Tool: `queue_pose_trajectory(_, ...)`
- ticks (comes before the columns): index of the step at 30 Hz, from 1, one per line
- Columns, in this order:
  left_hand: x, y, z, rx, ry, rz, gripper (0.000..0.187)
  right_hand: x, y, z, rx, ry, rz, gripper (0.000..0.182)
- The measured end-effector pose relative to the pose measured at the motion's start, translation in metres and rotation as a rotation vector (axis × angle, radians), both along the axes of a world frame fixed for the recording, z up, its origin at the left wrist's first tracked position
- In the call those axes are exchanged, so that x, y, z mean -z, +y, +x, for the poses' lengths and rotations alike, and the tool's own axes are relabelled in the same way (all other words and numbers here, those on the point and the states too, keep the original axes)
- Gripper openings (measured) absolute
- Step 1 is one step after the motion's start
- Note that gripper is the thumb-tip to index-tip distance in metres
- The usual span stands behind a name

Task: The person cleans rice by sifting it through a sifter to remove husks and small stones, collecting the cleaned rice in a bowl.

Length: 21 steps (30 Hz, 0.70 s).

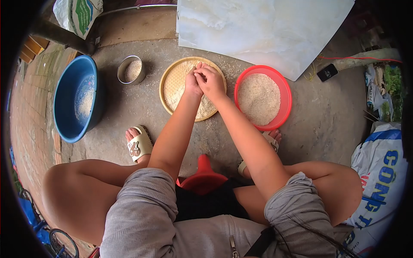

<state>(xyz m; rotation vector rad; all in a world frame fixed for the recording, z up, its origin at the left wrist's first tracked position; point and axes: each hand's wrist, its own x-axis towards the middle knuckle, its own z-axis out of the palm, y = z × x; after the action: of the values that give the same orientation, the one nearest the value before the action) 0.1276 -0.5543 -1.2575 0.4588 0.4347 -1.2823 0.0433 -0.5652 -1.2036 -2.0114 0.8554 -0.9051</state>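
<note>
My left hand (194,82) and my right hand (211,81) are pressed together above a round woven bamboo tray (174,88). The fingers of both hands are curled closed, and whatever lies inside them, if anything, is hidden. Pale rice grains (203,109) are spread over the tray, thickest along its near side. Just right of the tray stands a red plastic basin (285,112) with a deep layer of rice (259,99). Loose grains are scattered on the concrete floor around the tray.
A blue basin (64,107) with some rice and a metal pot (140,77) with grains stand at the left. A marbled panel (258,30) covers the far side. A phone (328,73) lies right, above printed sacks (378,172). A red stool (203,174) is between my legs.
</note>
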Motion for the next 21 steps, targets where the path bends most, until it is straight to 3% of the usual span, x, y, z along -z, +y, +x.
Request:
queue_pose_trajectory(2, -0.008, 0.005, -0.001, 0.069, -0.052, -0.039, 0.035, -0.005, 0.001, -0.002, 0.035, 0.047, -0.204, 0.012)
queue_pose_trajectory(5, -0.006, 0.004, 0.0, 0.021, 0.104, -0.057, 0.036, 0.002, 0.0, 0.0, 0.155, -0.016, -0.177, 0.019)
queue_pose_trajectory(12, -0.004, 0.002, -0.001, -0.065, 0.097, -0.078, 0.035, 0.022, 0.008, 0.016, 0.267, -0.074, -0.126, 0.037)
queue_pose_trajectory(14, -0.003, 0.003, -0.002, -0.077, 0.033, -0.118, 0.037, 0.025, 0.012, 0.026, 0.169, -0.236, 0.225, 0.046)
queue_pose_trajectory(15, 0.0, 0.004, -0.002, -0.077, 0.034, -0.116, 0.037, 0.025, 0.014, 0.029, 0.17, -0.235, 0.226, 0.046)
queue_pose_trajectory(17, 0.006, 0.008, 0.001, -0.031, -0.152, -0.118, 0.043, 0.022, 0.018, 0.037, 0.196, 0.076, 0.165, 0.054)
queue_pose_trajectory(19, 0.016, 0.012, 0.002, -0.034, -0.155, -0.172, 0.047, 0.006, 0.026, 0.043, 0.23, 0.082, 0.151, 0.053)
queue_pose_trajectory(21, 0.017, 0.022, -0.001, -0.097, -0.326, -0.337, 0.049, -0.014, 0.035, 0.045, 0.061, 0.38, 0.382, 0.069)
